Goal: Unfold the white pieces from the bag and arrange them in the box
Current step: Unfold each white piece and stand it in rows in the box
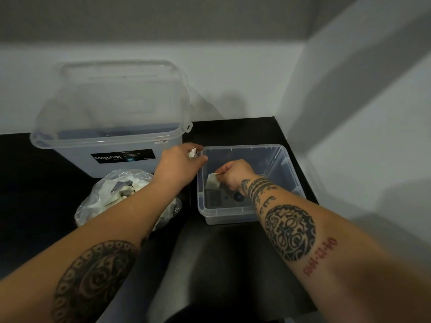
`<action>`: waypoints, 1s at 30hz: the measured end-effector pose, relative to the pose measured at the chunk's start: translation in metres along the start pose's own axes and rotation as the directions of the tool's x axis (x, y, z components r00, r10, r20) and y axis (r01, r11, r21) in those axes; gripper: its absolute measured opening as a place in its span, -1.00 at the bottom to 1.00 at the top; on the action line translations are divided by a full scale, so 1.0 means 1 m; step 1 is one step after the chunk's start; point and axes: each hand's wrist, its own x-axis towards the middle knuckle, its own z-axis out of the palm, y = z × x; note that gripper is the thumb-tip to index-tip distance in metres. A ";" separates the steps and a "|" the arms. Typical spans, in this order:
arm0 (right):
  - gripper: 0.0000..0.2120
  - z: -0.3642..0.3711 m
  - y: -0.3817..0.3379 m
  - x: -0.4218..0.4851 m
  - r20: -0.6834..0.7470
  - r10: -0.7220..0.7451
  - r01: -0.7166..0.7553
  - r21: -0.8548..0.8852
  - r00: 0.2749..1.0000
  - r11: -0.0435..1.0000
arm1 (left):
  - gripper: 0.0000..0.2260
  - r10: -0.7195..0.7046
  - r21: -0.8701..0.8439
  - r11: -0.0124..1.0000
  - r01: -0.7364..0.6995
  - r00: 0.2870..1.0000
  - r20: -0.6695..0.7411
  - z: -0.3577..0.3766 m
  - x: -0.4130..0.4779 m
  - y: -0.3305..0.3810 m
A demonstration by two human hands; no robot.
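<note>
Head view: looks down along two tattooed forearms onto a black counter (233, 130) set in a corner of white wall (349, 113).
Left hand (179, 163): reaches to the far left corner of the box, fingers curled round a small crumpled white piece (192, 153) held just above the rim.
Right hand (234, 174): sits inside the box opening, thumb and fingers pinching the top edge of a flatter white piece (212, 183), which hangs down from the pinch.
Box (245, 147): small, clear plastic, open-topped, on the counter right of centre; dark shapes show through its floor. Whether the hanging piece touches the floor cannot be told.
Bag (102, 201): clear plastic, on the counter just left of the box and partly under the left forearm; it holds a heap of white pieces (137, 185).
Large container (77, 157): translucent tub behind the bag, touching or nearly touching it, with a black label (121, 156) reading "Megabox".
Lid (116, 96): clear, tilted up above the large container's rim towards the wall.
</note>
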 end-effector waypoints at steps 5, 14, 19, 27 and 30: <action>-0.87 0.009 -0.005 0.005 -0.122 -0.045 0.029 -0.129 0.992 0.991 | -0.67 -0.021 -0.020 1.000 0.021 1.000 -0.005 0.001 -0.002 0.001; -0.86 0.011 -0.010 0.001 -0.168 -0.195 0.117 -0.389 0.966 0.914 | -0.66 -0.013 -0.019 1.000 0.013 1.000 -0.009 0.001 0.000 0.000; -0.87 0.014 -0.012 -0.001 -0.199 -0.255 0.139 -0.462 0.946 0.876 | -0.66 -0.005 0.005 1.000 0.005 1.000 -0.006 0.002 0.001 -0.002; -0.77 0.003 -0.017 -0.009 -0.166 -0.271 0.144 -0.535 0.948 0.833 | -0.67 -0.018 0.013 1.000 0.018 1.000 -0.004 0.000 0.001 -0.003; -0.84 -0.010 -0.015 -0.014 -0.128 -0.307 0.218 -0.459 0.943 0.861 | -0.69 -0.032 0.029 0.999 0.031 0.999 0.013 -0.002 0.001 -0.001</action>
